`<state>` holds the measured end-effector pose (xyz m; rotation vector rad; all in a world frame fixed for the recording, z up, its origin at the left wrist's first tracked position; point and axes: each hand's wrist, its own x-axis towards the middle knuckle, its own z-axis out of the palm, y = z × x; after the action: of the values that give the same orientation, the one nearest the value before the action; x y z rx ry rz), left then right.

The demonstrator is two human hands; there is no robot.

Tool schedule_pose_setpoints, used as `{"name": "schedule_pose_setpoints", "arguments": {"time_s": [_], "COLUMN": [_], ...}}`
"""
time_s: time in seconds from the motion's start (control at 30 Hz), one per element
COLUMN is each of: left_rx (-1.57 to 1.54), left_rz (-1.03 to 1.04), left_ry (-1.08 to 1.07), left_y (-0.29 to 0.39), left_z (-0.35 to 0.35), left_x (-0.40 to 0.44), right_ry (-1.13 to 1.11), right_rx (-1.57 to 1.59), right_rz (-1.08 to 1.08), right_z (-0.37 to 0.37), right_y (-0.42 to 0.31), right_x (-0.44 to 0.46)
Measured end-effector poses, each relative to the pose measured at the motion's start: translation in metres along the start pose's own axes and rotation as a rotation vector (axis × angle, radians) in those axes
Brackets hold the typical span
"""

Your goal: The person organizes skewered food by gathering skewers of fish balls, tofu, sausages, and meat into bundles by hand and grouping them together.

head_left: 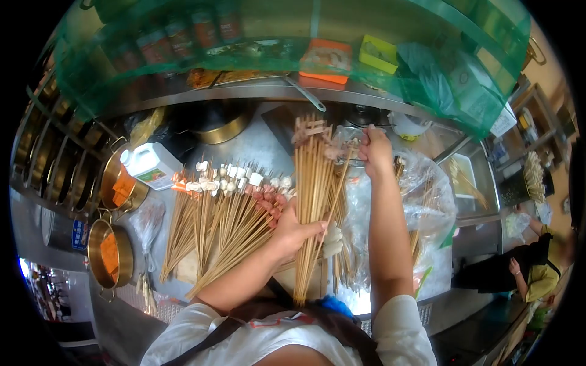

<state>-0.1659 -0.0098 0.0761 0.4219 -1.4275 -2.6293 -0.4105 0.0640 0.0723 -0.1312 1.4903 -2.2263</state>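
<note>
My left hand [295, 232] is wrapped round a thick bundle of wooden skewers [310, 189], held upright with pieces of pale pink food at the top. Beside the top of that bundle, my right hand [375, 151] has its fingers closed at a food-tipped end; exactly what they pinch is too small to make out. Left of the bundle, more skewers [210, 229] lie fanned out on the worktop, tipped with white, orange and pink pieces. A clear plastic bag [430, 207] lies to the right of my right forearm, with skewers partly under it.
Brass pots [111, 251] and a white jug [151, 166] stand at the left. A steel shelf [256, 90] with green netting, an orange tray [326, 60] and a yellow tray [378, 53] runs across the back. Another person [516, 268] is at the far right.
</note>
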Motion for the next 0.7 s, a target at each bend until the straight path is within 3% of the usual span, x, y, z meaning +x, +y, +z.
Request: {"name": "schedule_pose_setpoints", "arguments": {"time_s": [0.2,0.33,0.4,0.43,0.47,0.53,0.57,0.7], "left_rx": [-0.008,-0.008,0.000,0.011,0.006,-0.050,-0.052,-0.037], "left_rz": [0.021,0.024,0.016,0.012,0.006,0.030,0.027,-0.001], "left_ry": [0.147,0.121,0.132,0.134,0.138,0.114,0.116,0.162], "left_y": [0.000,0.002,0.005,0.005,0.005,0.006,0.007,0.007], "left_z": [-0.019,-0.021,-0.021,-0.021,-0.021,-0.020,-0.020,-0.023], "left_x": [0.006,0.013,0.017,0.017,0.018,0.019,0.019,0.019], "right_ry": [0.190,0.107,0.197,0.137,0.133,-0.124,-0.257,-0.269], "right_rx": [-0.302,-0.335,-1.090,-1.315,-1.320,-1.574,-1.720,-1.980], "right_rz": [0.265,0.248,-0.284,-0.364,-0.357,-0.377,-0.576,-0.527], "right_z": [-0.044,-0.049,-0.064,-0.039,-0.037,-0.039,-0.045,-0.055], "right_y": [0.034,0.051,0.069,0.047,0.054,0.066,0.071,0.074], "right_x": [0.064,0.095,0.111,0.077,0.071,0.066,0.066,0.068]}}
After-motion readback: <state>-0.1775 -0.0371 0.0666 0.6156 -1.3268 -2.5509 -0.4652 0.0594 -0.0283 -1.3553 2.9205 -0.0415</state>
